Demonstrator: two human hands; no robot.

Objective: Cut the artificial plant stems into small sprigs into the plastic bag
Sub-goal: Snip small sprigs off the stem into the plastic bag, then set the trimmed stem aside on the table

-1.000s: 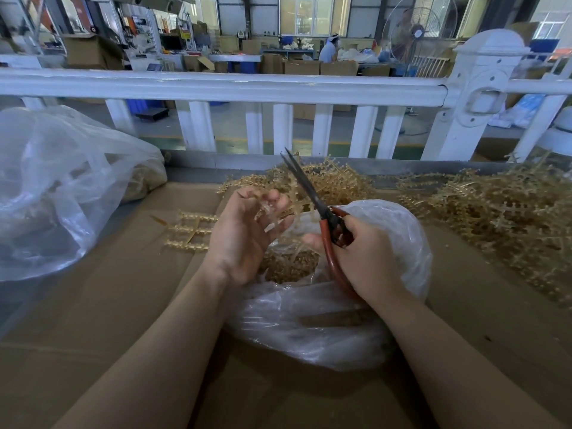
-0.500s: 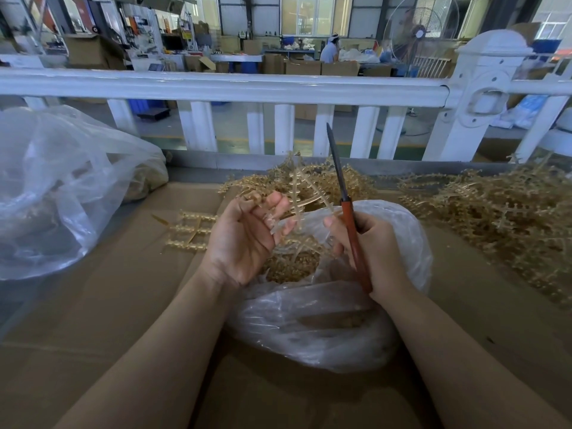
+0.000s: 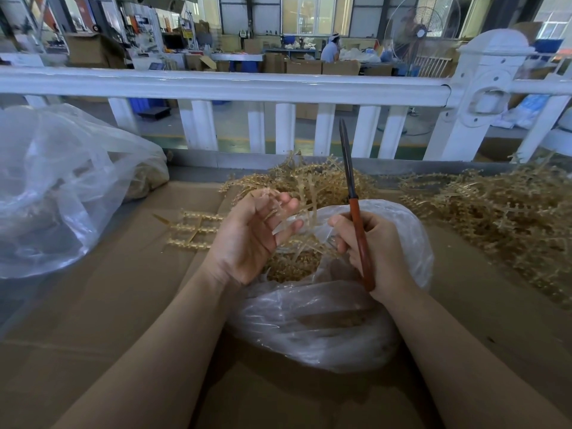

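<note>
Much of the plastic bag (image 3: pixel 325 329) is hidden under both forearms, and its crinkled, translucent film blurs the cut golden sprigs (image 3: pixel 291 267) heaped inside its open mouth. Above that mouth the left hand (image 3: pixel 247 239) holds a thin, beaded golden stem (image 3: pixel 305 193), its fingers (image 3: pixel 286 204) loosely curled around it; the exact pinch is hard to make out. To the right of the mouth the right hand (image 3: pixel 377 252) grips the red-handled scissors (image 3: pixel 353 205), dark blades together and pointing up. Behind the bag, spiky uncut stems (image 3: pixel 495 212) sprawl on the cardboard-covered tabletop (image 3: pixel 108 305). Left of the bag lies a larger clear bag (image 3: pixel 62 187), cut off by the frame.
</note>
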